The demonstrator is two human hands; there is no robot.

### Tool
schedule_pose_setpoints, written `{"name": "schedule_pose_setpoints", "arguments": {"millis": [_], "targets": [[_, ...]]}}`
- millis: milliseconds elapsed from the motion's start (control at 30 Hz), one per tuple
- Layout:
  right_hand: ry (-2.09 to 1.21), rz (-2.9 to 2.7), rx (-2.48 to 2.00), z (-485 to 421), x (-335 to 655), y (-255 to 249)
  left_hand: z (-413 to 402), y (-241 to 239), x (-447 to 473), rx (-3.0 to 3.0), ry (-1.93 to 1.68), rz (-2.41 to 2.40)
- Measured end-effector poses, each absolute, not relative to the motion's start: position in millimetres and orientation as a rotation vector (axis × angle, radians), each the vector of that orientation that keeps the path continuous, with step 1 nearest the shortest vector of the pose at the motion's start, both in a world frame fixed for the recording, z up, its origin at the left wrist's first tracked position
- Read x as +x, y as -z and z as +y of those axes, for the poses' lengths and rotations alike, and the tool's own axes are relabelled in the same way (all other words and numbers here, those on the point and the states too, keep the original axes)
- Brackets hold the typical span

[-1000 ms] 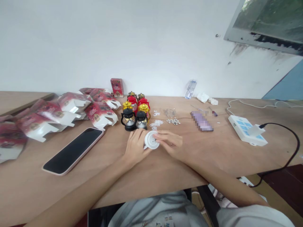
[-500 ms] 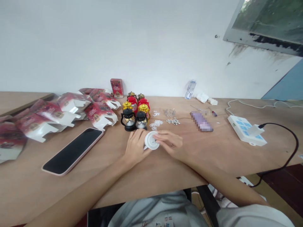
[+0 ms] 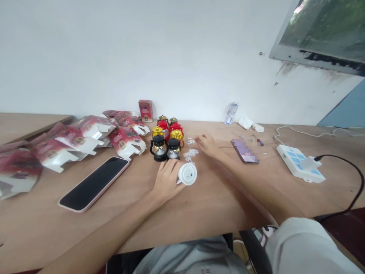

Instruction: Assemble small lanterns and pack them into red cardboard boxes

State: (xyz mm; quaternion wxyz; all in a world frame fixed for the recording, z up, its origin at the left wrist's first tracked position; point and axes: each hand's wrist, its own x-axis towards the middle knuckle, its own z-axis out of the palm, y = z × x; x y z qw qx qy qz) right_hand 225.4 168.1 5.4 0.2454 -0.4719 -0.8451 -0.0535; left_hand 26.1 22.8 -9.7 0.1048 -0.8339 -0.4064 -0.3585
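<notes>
My left hand (image 3: 168, 179) is wrapped round a small white lantern (image 3: 188, 174), tilted so its round underside faces me. Away from it, my right hand (image 3: 207, 145) reaches over the table, fingers bent together and pointing down where small metal parts lie. Anything at those fingertips is hidden. Just left of the right hand lie small white pieces (image 3: 191, 154). Behind my left hand stands a cluster of small lanterns: black lanterns (image 3: 158, 147) in front, gold-topped lanterns (image 3: 177, 135) and red lanterns (image 3: 163, 125) farther back.
Opened red printed boxes (image 3: 127, 140) pile up on the left, near a phone (image 3: 95, 184). One closed red box (image 3: 145, 111) stands by the wall. To the right are a purple phone (image 3: 244, 151), a clear bottle (image 3: 230, 113), crumpled tissue (image 3: 245, 122) and a power strip (image 3: 299, 161) with cables.
My right hand has left the white lantern's underside and moved forward, over the small metal parts. My left hand still holds the lantern. The view has shifted slightly.
</notes>
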Motion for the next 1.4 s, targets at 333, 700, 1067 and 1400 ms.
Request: {"name": "schedule_pose_setpoints", "arguments": {"millis": [333, 700, 1067, 1400], "targets": [[0.259, -2.56, -1.26, 207, 188, 0, 23, 11, 26, -2.466, 1.073, -1.215], [0.446, -2.565, -1.221, 194, 200, -3, 24, 11, 27, -2.466, 1.047, -1.259], [0.606, -2.942, -0.987, 217, 189, -3, 23, 10, 25, -2.472, 1.072, -1.265], [0.649, -2.991, -0.974, 219, 183, -6, 23, 9, 27, -2.474, 1.073, -1.249]]}}
